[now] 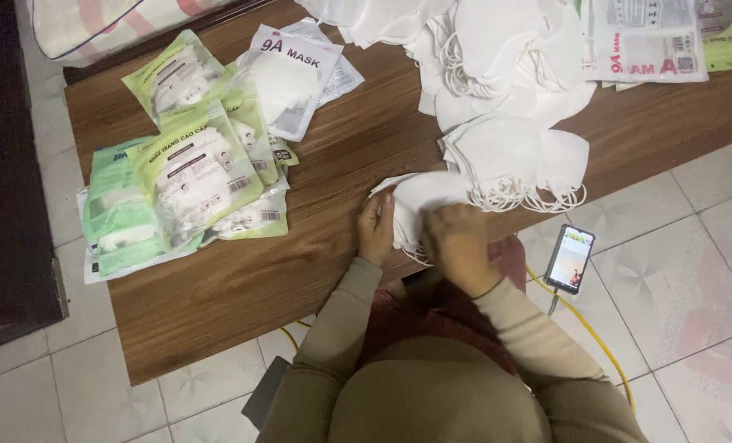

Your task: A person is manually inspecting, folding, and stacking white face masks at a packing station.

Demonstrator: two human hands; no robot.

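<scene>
A wide wooden desk (317, 271) is taking most of the view, and it is standing on a floor of pale tiles (686, 271). Across the far right part of the desk a big heap of loose white masks (497, 74) is lying, with the ear loops hanging out at the near edge. On the left part a pile of green and clear packets (177, 180) is resting, the packets overlapping one another. At the near edge of the desk, between the heap and the packets, a small stack of white masks (419, 201) is lying. The person is sitting close to the desk in a beige long-sleeved top. The left hand (376, 230) is grasping the left side of the small stack, fingers curled over it. The right hand (458, 246) is clenching on the right side of the same stack, covering part of it. On the floor just right of the person a phone (569, 258) is lying with its screen lit, and a yellow cable (587, 328) is running beside it.
</scene>
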